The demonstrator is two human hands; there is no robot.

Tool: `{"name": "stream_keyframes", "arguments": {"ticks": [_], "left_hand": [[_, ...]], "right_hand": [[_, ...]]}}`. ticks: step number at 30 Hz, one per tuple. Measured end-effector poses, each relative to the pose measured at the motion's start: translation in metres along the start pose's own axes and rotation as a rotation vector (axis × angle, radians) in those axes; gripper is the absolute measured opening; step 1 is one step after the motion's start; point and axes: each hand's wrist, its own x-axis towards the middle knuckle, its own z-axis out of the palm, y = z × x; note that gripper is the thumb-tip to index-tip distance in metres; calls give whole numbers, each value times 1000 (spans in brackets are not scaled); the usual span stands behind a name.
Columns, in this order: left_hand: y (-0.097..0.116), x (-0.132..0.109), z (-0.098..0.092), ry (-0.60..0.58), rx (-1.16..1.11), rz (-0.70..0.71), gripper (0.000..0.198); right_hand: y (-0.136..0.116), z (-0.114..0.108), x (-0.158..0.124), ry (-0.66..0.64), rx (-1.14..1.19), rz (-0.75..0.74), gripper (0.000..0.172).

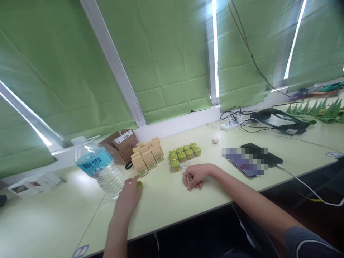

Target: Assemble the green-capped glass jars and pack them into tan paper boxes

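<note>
While green blinds (172, 53) hang behind the table (161, 204), both hands (130, 197) (197, 175) grip small pieces (139, 184) (190, 190).

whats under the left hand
A small green piece pokes out past the left hand, pale tabletop showing around; the hand covers the rest, so its full shape cannot be seen.

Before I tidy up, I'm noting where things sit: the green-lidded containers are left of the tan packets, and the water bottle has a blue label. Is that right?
Not quite: the head view shows the green-lidded containers to the right of the tan packets, not the left. The water bottle does have a blue label.
</note>
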Motion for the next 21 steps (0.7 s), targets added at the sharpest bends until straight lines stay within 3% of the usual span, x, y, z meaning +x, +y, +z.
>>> {"name": "stream_keyframes", "arguments": {"ticks": [4, 7, 10, 12, 15, 18, 21], "left_hand": [[3, -6, 8, -132, 73, -44, 44], [15, -10, 11, -104, 70, -25, 35], [27, -12, 14, -47, 52, 1, 41], [35, -11, 16, -48, 57, 18, 37], [50, -5, 14, 2, 25, 79, 30], [77, 2, 6, 169, -146, 187, 38], [115, 11, -2, 317, -373, 381, 45]], "right_hand": [[0, -1, 0, 1, -10, -14, 39], [-3, -1, -4, -16, 84, -20, 40], [-8, -2, -6, 31, 209, -124, 43], [-10, -2, -5, 161, 268, -263, 43], [-9, -5, 0, 504, 331, -429, 42], [-5, -10, 5, 884, 277, -439, 36], [1, -13, 9, 1077, 186, -384, 30]]}}
